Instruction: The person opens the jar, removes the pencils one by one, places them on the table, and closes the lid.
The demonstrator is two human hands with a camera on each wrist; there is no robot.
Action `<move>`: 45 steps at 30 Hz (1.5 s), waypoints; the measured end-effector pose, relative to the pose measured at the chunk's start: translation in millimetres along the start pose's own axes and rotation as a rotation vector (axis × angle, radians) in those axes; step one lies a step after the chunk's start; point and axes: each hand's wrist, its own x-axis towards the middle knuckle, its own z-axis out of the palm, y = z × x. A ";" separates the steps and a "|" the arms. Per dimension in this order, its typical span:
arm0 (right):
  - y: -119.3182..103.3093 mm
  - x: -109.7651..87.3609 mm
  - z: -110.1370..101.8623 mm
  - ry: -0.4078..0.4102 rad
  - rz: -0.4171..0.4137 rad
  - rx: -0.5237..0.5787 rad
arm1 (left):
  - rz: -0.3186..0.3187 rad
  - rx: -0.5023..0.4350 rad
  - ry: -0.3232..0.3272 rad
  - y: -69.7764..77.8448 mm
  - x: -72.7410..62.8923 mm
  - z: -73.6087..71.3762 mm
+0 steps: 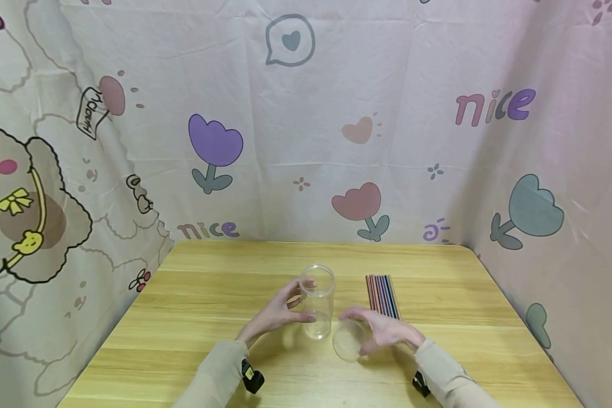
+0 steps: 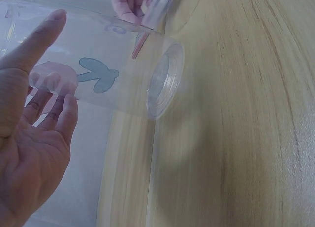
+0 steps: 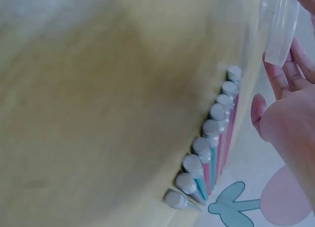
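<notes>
My left hand (image 1: 279, 310) holds a clear plastic jar (image 1: 320, 303), its thumb on the near side and fingers curled round the far side. The jar stands upright with its open mouth up; in the left wrist view its ringed base (image 2: 166, 84) is close over the table. A clear round lid (image 1: 347, 343) is pinched by my right hand (image 1: 387, 330), tilted, just right of the jar. The lid's pale edge (image 3: 281, 37) shows between thumb and fingers in the right wrist view.
A row of several slim coloured sticks (image 1: 381, 290) lies on the wooden table (image 1: 209, 283) beyond my right hand, with pale round ends (image 3: 202, 145). Patterned cloth (image 1: 285, 113) hangs behind the table and on both sides.
</notes>
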 end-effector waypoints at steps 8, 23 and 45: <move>-2.3 -0.3 -15.7 0.110 -0.088 -0.009 | -0.001 -0.001 0.001 0.3 0.3 0.4; -26.5 -2.4 -46.4 0.355 -0.136 0.154 | -0.015 0.001 0.000 1.0 0.1 0.3; -67.5 25.8 -50.1 0.493 -0.261 0.267 | -0.002 0.003 -0.010 2.9 0.1 0.2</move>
